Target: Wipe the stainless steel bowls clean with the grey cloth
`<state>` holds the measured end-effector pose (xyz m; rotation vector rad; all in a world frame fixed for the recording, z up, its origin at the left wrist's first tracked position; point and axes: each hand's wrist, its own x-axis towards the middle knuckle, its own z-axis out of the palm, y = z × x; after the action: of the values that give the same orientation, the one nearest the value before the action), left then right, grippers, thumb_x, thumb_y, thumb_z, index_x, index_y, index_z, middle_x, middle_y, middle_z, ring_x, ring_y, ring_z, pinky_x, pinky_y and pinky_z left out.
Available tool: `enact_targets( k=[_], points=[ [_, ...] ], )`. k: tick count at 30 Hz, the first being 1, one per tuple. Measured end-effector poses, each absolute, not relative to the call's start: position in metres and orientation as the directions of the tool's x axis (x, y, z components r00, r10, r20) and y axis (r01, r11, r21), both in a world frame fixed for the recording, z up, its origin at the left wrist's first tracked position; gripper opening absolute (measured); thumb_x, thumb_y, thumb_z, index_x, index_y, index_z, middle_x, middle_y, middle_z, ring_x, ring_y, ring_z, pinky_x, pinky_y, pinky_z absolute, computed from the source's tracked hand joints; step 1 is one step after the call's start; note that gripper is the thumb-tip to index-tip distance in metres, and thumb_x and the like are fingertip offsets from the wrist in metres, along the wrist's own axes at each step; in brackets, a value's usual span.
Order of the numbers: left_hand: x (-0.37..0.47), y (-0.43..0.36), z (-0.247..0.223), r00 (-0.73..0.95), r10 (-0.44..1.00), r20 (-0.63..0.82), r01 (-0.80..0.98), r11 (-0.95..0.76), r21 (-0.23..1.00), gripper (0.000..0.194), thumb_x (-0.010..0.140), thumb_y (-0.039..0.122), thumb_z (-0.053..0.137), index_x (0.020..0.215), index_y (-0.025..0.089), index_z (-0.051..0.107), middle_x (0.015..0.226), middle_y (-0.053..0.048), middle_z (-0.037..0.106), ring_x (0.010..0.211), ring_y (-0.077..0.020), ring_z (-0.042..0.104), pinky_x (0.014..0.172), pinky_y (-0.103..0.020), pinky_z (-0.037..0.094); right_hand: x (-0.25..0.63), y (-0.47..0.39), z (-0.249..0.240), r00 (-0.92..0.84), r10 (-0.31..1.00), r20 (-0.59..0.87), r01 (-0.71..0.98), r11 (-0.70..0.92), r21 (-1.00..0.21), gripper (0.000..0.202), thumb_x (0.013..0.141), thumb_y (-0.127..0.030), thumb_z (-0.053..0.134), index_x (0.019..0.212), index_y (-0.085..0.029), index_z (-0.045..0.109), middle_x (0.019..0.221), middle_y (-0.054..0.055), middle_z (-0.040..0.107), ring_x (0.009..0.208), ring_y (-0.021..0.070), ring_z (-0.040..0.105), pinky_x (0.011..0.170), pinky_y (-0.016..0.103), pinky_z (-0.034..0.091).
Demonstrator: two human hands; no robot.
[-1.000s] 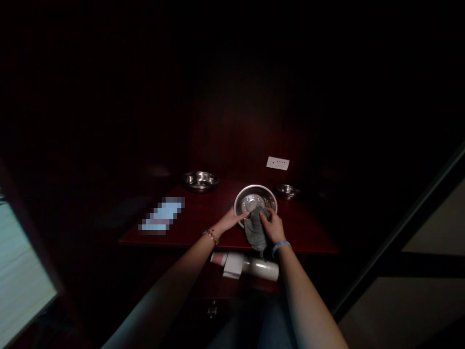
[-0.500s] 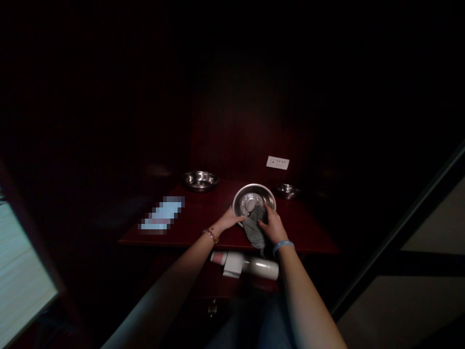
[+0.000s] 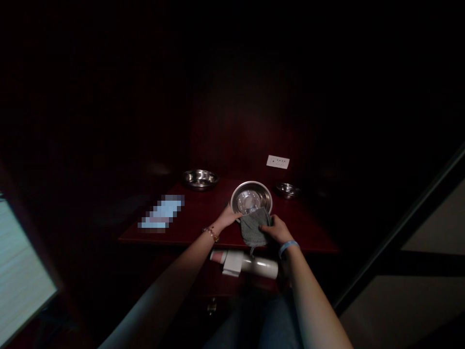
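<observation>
A round metal bowl [image 3: 248,199] is tilted toward me above the dark red desk [image 3: 196,218]. My left hand [image 3: 228,216] grips its lower left rim, with the thumb on the near edge. A grey cloth [image 3: 255,230] hangs over the bowl's near rim, its short loop dangling below. My right hand [image 3: 277,229] pinches the cloth's right side between thumb and fingers. Behind, on the desk, sit a second metal bowl [image 3: 200,180] at the left and a smaller metal bowl [image 3: 287,190] at the right.
Below the desktop lie a stack of paper cups [image 3: 260,267] and a small white box [image 3: 233,263]. A blurred light-blue flat item [image 3: 162,213] rests at the desk's left. A white socket plate [image 3: 278,162] is on the back wall. A pale tabletop [image 3: 22,271] stands far left.
My right hand has moved out of the bowl, down and to the right, and the cloth is now spread wider over the near rim. The bowl has shifted slightly left.
</observation>
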<state>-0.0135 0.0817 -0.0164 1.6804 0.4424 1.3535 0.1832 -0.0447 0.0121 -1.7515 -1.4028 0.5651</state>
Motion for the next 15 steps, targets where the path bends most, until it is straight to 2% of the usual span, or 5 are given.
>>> enact_targets(
  k=[3,6,10,15],
  points=[
    [-0.015,0.083,-0.018,0.339,0.739,0.582,-0.248,-0.526,0.813,0.086,0.062,0.033,0.08,0.135,0.013,0.04,0.14,-0.02,0.048,0.126,-0.0314,0.049,0.111,-0.053,0.032,0.187,-0.048,0.007,0.305,0.952,-0.038,0.445,-0.178,-0.878,0.041,0.061,-0.03,0.08,0.093,-0.016,0.059,0.084,0.005,0.07,0.073,0.0166,0.065,0.066,0.027,0.052],
    [-0.016,0.084,-0.018,0.345,0.729,0.592,-0.241,-0.54,0.806,0.088,0.062,0.033,0.08,0.137,0.014,0.038,0.14,-0.019,0.048,0.128,-0.0315,0.048,0.112,-0.053,0.03,0.186,-0.048,0.005,0.251,0.963,-0.099,0.306,-0.176,-0.936,0.036,0.062,-0.027,0.077,0.092,-0.013,0.062,0.079,0.007,0.071,0.066,0.0174,0.066,0.062,0.028,0.052],
    [-0.016,0.086,-0.02,0.33,0.725,0.605,-0.226,-0.561,0.796,0.089,0.063,0.031,0.08,0.139,0.017,0.037,0.141,-0.017,0.048,0.13,-0.0311,0.046,0.114,-0.052,0.029,0.187,-0.046,0.009,0.308,0.951,-0.012,0.235,-0.089,-0.968,0.031,0.066,-0.03,0.072,0.088,-0.01,0.067,0.074,0.008,0.071,0.063,0.0191,0.066,0.061,0.029,0.053],
    [-0.015,0.086,-0.02,0.329,0.738,0.59,-0.216,-0.549,0.807,0.091,0.061,0.033,0.081,0.139,0.015,0.036,0.143,-0.018,0.046,0.132,-0.0314,0.044,0.116,-0.052,0.025,0.19,-0.044,0.015,0.427,0.893,0.14,0.301,0.005,-0.954,0.04,0.071,-0.039,0.065,0.1,-0.013,0.069,0.083,0.006,0.074,0.079,0.0211,0.068,0.071,0.03,0.053]
  ],
)
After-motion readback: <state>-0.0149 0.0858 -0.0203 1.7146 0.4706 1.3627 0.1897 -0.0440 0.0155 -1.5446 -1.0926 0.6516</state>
